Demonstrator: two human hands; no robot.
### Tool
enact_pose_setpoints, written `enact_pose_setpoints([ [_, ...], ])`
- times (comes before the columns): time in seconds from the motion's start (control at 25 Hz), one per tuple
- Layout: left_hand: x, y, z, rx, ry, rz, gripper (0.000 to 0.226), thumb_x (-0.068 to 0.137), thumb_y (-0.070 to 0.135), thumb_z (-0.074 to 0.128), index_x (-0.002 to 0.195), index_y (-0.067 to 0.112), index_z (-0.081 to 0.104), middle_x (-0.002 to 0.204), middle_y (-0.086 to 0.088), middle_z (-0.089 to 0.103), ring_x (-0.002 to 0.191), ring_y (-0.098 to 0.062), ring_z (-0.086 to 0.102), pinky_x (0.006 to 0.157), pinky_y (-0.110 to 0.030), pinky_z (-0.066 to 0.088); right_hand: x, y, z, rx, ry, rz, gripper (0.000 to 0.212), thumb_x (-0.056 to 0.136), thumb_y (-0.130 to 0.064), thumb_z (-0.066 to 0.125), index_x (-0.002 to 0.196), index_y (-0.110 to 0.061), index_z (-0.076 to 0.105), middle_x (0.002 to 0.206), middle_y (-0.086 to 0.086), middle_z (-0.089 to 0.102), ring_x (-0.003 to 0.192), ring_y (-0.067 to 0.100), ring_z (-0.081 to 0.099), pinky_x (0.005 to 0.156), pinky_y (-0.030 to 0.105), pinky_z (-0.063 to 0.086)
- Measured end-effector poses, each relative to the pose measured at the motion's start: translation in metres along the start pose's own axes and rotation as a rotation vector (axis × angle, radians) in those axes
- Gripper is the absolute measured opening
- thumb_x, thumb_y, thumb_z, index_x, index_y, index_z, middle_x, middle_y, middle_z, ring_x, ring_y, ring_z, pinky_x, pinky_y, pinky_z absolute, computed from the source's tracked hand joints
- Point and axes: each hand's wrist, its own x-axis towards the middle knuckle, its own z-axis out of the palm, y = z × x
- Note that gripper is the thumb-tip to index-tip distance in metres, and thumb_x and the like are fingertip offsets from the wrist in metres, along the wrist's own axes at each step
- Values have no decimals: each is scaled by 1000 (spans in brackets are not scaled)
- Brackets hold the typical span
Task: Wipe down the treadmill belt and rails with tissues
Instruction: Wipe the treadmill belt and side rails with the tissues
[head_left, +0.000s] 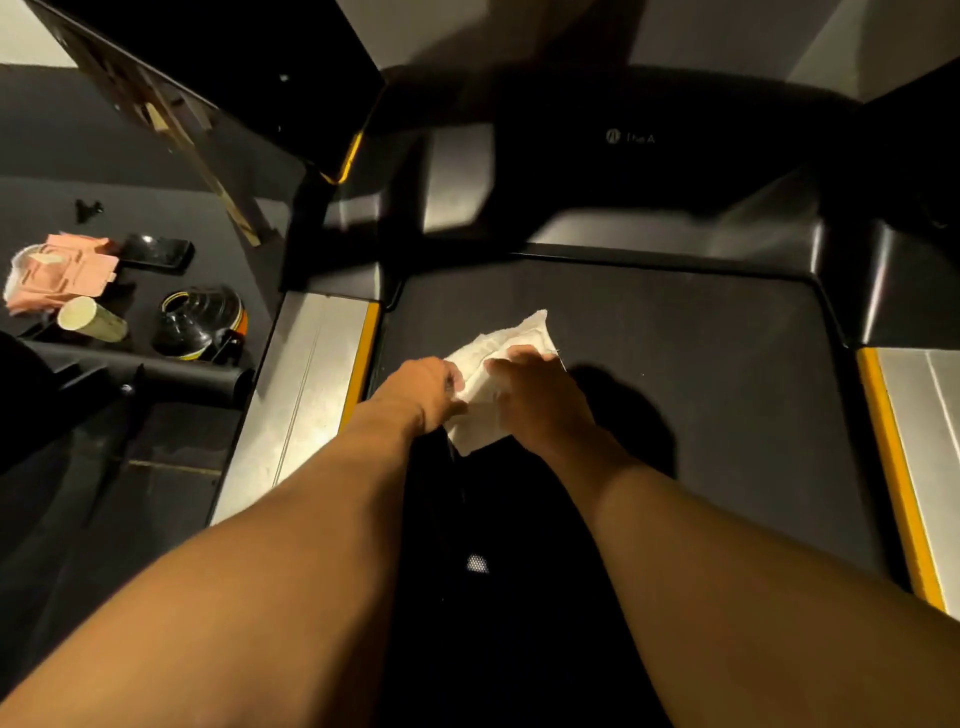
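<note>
Just beside the left rail, left hand and right hand grasp the tissue; belt open rightward

Small round logo and faint pale lettering printed on black treadmill motor cover at belt head. Only "the A" made out; rest too dim to be read.
</note>
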Motion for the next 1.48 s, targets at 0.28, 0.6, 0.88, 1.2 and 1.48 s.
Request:
enact_pose_setpoints([
  [0.28,29,-11,24,272,369,168,35,91,27,59,123,17,50,118,-10,52,106,-33,51,87,-39,48,30,0,35,-215,-86,-26,59,89,-60,44,140,-36,25,152,0,17,139,31,19,102,59,28],
  [0.6,78,-29,8,227,536,177,22,95,24,53,110,12,62,107,-13,54,98,-33,50,79,-39,46,93,-16,41,-40,92,7,23,96,-32,50,119,-29,54,124,8,47,118,31,46,95,54,39],
  [0.88,60,-81,16,217,777,294,33,81,29,57,109,10,61,104,-10,59,96,-34,53,84,-38,32,131,0,53,59,560,33,6,86,-22,61,89,-21,66,89,11,56,75,31,59,63,34,39],
  [1.2,70,-92,22,-52,792,325,36,85,17,47,119,12,58,105,-10,62,92,-33,56,87,-43,45,91,1,54,-222,342,-228,58,80,-63,43,124,-26,53,122,6,55,111,36,51,86,52,39],
  [1.48,66,-80,21,-79,928,389,32,81,13,44,98,-2,66,91,-18,65,88,-22,47,83,-29,34,136,-6,42,-274,313,-97,35,86,-26,56,120,-18,54,117,13,55,106,36,52,81,50,41],
])
